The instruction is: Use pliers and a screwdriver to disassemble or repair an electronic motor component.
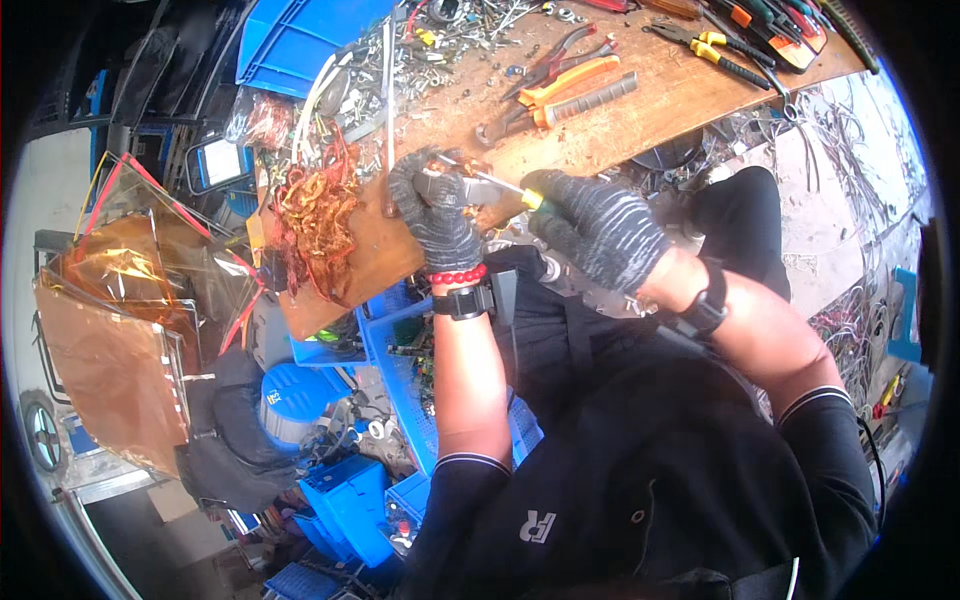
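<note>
Both of my hands wear grey knitted work gloves and meet over the front edge of the wooden bench [640,115]. My right hand [605,230] is closed round a screwdriver [508,186] with a yellow handle end and a thin metal shaft. The shaft points left, and its tip reaches the fingers of my left hand [438,210]. Those fingers are curled round a small piece, mostly hidden, whose kind I cannot make out. Just beyond my hands lies a hammer [590,100] with a grey grip. Red-handled pliers [560,62] rest farther back.
Loose screws and small metal parts [450,75] cover the bench's far left. A heap of copper-coloured scrap [318,225] lies at its left edge, near a blue bin [300,40]. Yellow-and-black pliers [715,50] lie far right. Blue crates [345,500] stand below on the left.
</note>
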A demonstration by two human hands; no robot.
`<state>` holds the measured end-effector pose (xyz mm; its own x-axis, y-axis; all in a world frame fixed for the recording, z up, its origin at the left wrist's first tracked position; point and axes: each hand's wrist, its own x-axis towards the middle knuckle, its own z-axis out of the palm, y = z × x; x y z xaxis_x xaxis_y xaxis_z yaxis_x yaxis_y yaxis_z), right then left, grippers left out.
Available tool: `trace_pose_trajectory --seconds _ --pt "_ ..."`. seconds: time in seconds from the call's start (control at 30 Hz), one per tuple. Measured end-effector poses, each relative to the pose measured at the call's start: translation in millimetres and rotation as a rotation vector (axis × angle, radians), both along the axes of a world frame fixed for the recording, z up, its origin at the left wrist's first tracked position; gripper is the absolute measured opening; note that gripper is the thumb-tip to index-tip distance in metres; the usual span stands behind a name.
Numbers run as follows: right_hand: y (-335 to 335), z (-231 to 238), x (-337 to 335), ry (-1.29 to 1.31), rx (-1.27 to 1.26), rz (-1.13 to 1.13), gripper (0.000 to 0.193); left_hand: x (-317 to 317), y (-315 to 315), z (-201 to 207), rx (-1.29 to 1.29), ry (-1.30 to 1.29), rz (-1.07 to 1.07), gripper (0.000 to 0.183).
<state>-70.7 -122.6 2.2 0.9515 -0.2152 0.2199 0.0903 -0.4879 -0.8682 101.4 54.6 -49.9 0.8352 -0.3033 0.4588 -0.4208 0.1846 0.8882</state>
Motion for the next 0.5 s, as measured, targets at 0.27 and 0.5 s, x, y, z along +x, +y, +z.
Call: trace_pose_trajectory --seconds 0.27,0.5 --pt "-47 26 22 0.086 -0.295 0.190 0.036 -2 -2 4 -0.148 0.179 -0.111 0.050" --pt "-63 47 37 0.137 -0.424 0.316 0.036 0 2 0 -0.079 0.155 -0.013 0.054"
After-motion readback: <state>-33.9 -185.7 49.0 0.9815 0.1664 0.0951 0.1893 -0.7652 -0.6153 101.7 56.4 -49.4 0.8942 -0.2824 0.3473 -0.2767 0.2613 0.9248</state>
